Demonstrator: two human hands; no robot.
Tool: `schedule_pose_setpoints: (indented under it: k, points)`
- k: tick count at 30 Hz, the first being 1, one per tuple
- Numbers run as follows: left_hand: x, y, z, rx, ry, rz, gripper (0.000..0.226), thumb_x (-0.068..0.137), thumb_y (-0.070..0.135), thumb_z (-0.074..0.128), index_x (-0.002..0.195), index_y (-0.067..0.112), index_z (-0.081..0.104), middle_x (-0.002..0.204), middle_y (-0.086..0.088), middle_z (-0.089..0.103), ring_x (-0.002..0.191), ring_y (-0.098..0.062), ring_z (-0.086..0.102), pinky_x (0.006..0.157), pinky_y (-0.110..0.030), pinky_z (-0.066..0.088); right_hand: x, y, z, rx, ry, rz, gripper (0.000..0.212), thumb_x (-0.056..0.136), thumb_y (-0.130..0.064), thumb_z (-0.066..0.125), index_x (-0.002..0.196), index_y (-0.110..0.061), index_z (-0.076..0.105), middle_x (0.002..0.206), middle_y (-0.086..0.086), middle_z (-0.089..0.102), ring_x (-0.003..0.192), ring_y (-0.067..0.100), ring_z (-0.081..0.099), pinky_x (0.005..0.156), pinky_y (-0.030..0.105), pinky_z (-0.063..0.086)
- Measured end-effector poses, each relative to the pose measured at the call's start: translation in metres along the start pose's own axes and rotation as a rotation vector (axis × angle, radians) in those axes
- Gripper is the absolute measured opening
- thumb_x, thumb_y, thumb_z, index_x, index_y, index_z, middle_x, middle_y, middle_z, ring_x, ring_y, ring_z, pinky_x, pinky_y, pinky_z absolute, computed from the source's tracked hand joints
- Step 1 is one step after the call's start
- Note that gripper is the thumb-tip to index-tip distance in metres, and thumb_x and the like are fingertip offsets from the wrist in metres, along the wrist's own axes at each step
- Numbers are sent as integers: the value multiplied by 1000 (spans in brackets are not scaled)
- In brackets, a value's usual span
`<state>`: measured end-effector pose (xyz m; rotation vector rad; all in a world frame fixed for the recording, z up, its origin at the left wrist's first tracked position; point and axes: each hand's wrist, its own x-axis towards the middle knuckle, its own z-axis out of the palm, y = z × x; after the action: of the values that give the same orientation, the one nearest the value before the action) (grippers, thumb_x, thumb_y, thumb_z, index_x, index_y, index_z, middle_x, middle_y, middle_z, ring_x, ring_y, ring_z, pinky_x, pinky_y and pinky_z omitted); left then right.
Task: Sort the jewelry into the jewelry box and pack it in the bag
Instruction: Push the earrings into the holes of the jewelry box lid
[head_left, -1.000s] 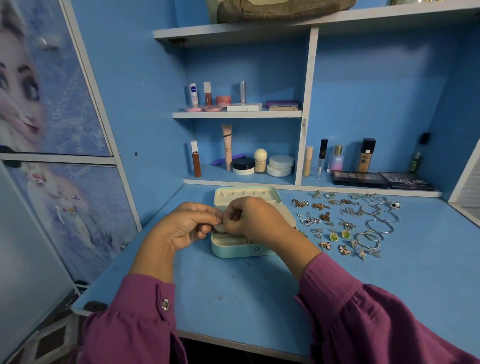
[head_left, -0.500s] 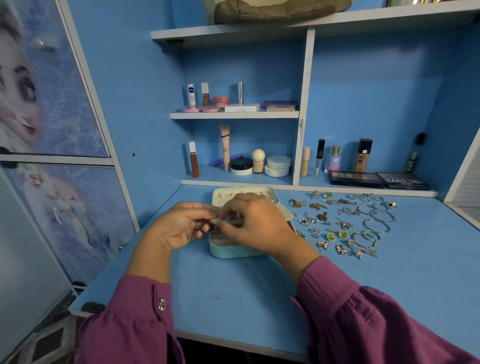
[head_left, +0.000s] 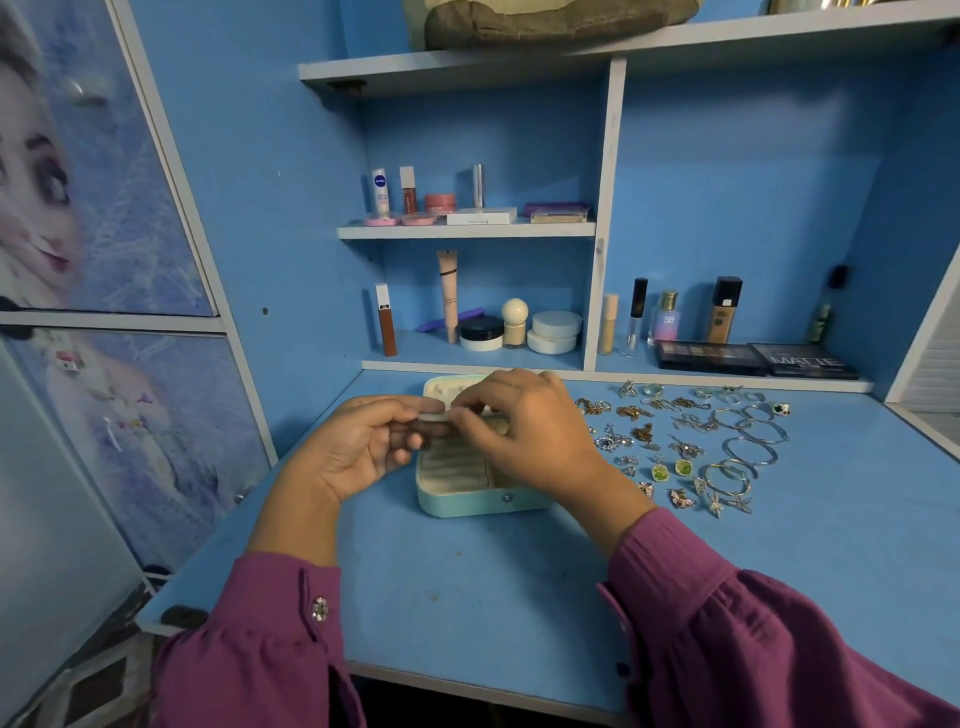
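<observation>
A: Which step is this?

B: Sorting, barely begun. Over the open mint-green jewelry box (head_left: 470, 499), the left hand (head_left: 358, 447) and right hand (head_left: 524, 431) pinch something small and pale; I cannot tell what.

A: And the rest?

B: The loose silver and gold jewelry (head_left: 691, 447) lies right of the box. Next, probably seat this piece in a compartment.

light: even, soft | shadows: faint | edges: wide-angle bend | slight blur overall
</observation>
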<state>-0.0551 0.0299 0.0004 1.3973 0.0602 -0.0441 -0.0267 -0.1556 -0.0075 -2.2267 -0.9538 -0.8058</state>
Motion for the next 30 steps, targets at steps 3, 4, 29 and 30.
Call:
schedule_pose_setpoints:
  k: [3, 4, 29, 30]
  points:
    - [2, -1, -1, -38, 7, 41, 28, 90, -6, 40, 101, 1, 66, 80, -14, 73, 50, -7, 57, 42, -14, 42, 0, 16, -9, 95, 116, 117, 30, 89, -35, 44, 93, -24, 72, 91, -9, 69, 91, 13, 58, 82, 36, 37]
    - [3, -2, -1, -56, 16, 66, 26, 91, -5, 43, 102, 1, 65, 82, -13, 73, 52, -6, 57, 42, -14, 42, 0, 23, -13, 154, 170, 170, 30, 90, -31, 44, 97, -22, 72, 94, -7, 70, 93, 14, 58, 85, 39, 41]
    - [50, -31, 9, 92, 435, 209, 28, 85, 2, 65, 112, 7, 66, 74, 4, 66, 53, -6, 43, 43, -14, 37, -24, 114, -76, 214, -86, 801, 10, 87, -20, 66, 88, -13, 73, 97, 0, 71, 83, 18, 64, 80, 37, 52]
    - [50, -31, 9, 95, 433, 205, 28, 85, 1, 64, 112, 7, 67, 66, 7, 64, 51, -7, 41, 41, -13, 36, -25, 117, -76, 200, -96, 798, 9, 87, -18, 66, 89, -12, 74, 100, 0, 71, 88, 18, 64, 83, 37, 53]
